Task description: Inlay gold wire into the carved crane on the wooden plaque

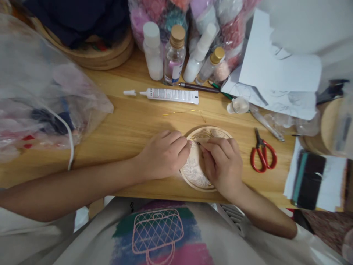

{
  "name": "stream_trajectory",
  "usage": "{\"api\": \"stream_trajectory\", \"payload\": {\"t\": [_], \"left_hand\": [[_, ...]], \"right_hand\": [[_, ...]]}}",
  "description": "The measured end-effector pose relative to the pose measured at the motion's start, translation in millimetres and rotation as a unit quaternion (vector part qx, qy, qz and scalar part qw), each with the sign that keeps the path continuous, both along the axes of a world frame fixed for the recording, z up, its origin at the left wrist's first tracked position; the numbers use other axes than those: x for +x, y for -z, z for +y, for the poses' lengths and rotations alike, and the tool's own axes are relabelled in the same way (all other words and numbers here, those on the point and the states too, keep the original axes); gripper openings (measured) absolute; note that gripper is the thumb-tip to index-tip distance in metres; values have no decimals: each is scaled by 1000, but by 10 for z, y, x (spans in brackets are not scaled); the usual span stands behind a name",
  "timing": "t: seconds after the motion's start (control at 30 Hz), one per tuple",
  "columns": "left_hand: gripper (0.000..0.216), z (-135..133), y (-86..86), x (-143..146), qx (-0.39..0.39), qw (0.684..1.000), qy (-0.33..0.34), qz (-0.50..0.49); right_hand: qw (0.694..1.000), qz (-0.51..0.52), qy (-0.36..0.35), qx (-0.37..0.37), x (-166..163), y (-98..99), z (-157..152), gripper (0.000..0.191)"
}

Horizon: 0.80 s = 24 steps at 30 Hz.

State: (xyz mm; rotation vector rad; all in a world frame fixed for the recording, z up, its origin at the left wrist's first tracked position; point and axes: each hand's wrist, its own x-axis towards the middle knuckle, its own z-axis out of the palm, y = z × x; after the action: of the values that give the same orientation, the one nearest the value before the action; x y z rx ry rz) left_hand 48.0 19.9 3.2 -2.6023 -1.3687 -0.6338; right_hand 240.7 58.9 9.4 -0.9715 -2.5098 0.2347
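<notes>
Round patterned disc lies near the table's front edge; the left hand curls at its rim, grip unclear, while the right hand pinches a slim dark tool, best kept low and steady

Dark phone atop white papers; clear plastic bag at left.
</notes>
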Motion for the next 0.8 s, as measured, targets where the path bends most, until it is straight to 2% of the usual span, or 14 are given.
{"api": "stream_trajectory", "payload": {"t": [0.8], "left_hand": [[14,-5,11,3,0,1000,3,15]], "right_hand": [[1000,3,-8,-16,9,10,-1,17]]}}
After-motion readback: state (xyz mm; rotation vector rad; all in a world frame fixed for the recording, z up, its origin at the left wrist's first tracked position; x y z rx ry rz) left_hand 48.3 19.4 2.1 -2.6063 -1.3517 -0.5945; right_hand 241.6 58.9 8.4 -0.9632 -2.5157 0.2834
